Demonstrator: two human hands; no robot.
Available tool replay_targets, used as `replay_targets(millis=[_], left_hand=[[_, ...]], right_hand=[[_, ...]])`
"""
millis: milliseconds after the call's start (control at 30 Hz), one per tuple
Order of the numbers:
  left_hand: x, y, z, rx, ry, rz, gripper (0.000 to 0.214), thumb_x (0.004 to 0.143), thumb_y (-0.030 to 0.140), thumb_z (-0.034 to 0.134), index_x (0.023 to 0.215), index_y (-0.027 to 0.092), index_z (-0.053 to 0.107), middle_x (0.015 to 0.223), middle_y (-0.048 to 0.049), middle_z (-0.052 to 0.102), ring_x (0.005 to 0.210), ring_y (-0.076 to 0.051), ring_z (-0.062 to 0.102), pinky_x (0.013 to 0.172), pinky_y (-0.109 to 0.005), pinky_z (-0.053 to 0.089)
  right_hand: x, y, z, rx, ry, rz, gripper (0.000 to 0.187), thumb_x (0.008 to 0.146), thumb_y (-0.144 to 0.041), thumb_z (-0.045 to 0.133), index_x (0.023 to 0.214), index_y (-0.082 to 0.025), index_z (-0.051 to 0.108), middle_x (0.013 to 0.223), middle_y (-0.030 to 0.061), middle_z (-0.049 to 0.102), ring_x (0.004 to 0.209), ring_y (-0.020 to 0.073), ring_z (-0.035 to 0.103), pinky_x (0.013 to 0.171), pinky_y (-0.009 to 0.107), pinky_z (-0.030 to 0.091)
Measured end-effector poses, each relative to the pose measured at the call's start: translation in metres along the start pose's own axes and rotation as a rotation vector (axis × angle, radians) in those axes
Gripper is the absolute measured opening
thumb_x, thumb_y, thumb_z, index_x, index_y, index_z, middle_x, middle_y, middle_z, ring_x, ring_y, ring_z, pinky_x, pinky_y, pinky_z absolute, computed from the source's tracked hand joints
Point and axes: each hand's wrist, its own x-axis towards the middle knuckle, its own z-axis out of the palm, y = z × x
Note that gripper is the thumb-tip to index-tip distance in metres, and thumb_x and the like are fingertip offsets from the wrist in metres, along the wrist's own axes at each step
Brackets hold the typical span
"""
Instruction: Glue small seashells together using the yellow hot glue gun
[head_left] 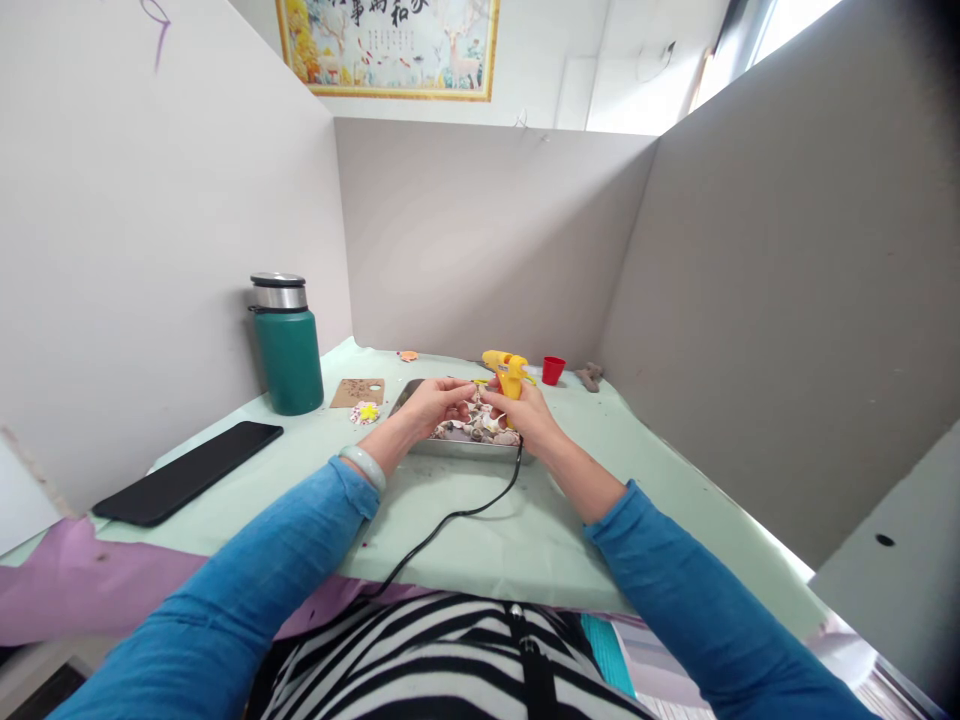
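While bent over one steel tray (450, 449), grips one yellow glue gun (508, 372) in right hand (525, 412), fingers clamped round its handle, gun standing above tray's far rim. Holds left hand (431, 402) over tray's left half, fingers curled with tips drawn together just beside gun; cannot tell whether anything is pinched between them, too small to see. Meets right fingertips with left above heap of shells (480, 428) filling tray; too many and too blurred to count. Wears one pale bangle (364, 465) on left wrist.

Trails one black cord (450, 520) from gun across counter (525, 540), from tray's near rim toward body.

Left of tray: one brown card (358, 392) with faint print too small to read, one paper flower (366, 411) touching its near edge, one green flask (289, 350) with steel lid farther left, one black phone (187, 472) farther left and nearer. Beyond tray: a second, orange flower (407, 355). Right of tray's far end: one red cup (553, 370), then one grey lump (590, 376).

High on wall beyond tray: one gold-framed picture (390, 50) with black Chinese characters, cut by top edge, not readable in full.
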Motion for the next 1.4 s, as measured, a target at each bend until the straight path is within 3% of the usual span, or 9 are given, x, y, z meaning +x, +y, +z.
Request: replay_targets(millis=[300, 567, 833, 1033, 1400], left_hand=[[-0.001, 0.001, 0.001, 0.023, -0.028, 0.027, 0.037, 0.059, 0.031, 0.079, 0.09, 0.013, 0.068, 0.08, -0.0048, 0.063, 0.057, -0.008, 0.054, 0.061, -0.027, 0.048], [-0.003, 0.003, 0.004, 0.139, 0.001, 0.053, 0.039, 0.06, 0.028, 0.078, 0.095, 0.013, 0.067, 0.076, -0.0022, 0.06, 0.054, -0.007, 0.052, 0.057, -0.027, 0.049], [-0.003, 0.002, 0.006, 0.219, -0.007, 0.08, 0.042, 0.063, 0.027, 0.076, 0.1, 0.012, 0.065, 0.07, -0.0006, 0.058, 0.052, -0.008, 0.052, 0.055, -0.026, 0.048], [-0.004, 0.003, 0.009, 0.214, 0.027, 0.065, 0.036, 0.061, 0.029, 0.077, 0.086, 0.01, 0.061, 0.065, 0.0001, 0.056, 0.052, -0.008, 0.052, 0.054, -0.026, 0.047], [-0.006, 0.007, 0.012, 0.245, 0.032, 0.057, 0.037, 0.059, 0.034, 0.079, 0.081, 0.01, 0.06, 0.063, -0.0004, 0.057, 0.053, -0.009, 0.053, 0.055, -0.026, 0.047]], right_hand=[[0.003, 0.004, -0.002, -0.005, 0.002, -0.01, 0.037, 0.062, -0.035, 0.07, 0.089, -0.019, 0.051, 0.071, -0.0016, 0.057, 0.052, 0.0088, 0.052, 0.039, 0.019, 0.034], [0.006, 0.005, -0.002, 0.004, 0.146, -0.061, 0.032, 0.063, -0.026, 0.066, 0.09, -0.016, 0.053, 0.066, -0.0022, 0.054, 0.051, 0.0095, 0.052, 0.038, 0.019, 0.033], [0.006, 0.006, -0.002, -0.009, 0.108, -0.078, 0.031, 0.062, -0.022, 0.064, 0.091, -0.014, 0.054, 0.059, -0.0038, 0.051, 0.049, 0.0096, 0.049, 0.038, 0.019, 0.033], [0.006, 0.006, -0.002, -0.023, 0.109, -0.078, 0.031, 0.062, -0.022, 0.063, 0.091, -0.015, 0.054, 0.058, -0.0041, 0.051, 0.048, 0.0092, 0.048, 0.038, 0.019, 0.033], [0.003, 0.004, -0.001, -0.017, 0.082, -0.054, 0.034, 0.061, -0.024, 0.065, 0.092, -0.015, 0.053, 0.066, -0.0027, 0.054, 0.05, 0.0086, 0.049, 0.038, 0.019, 0.033]])
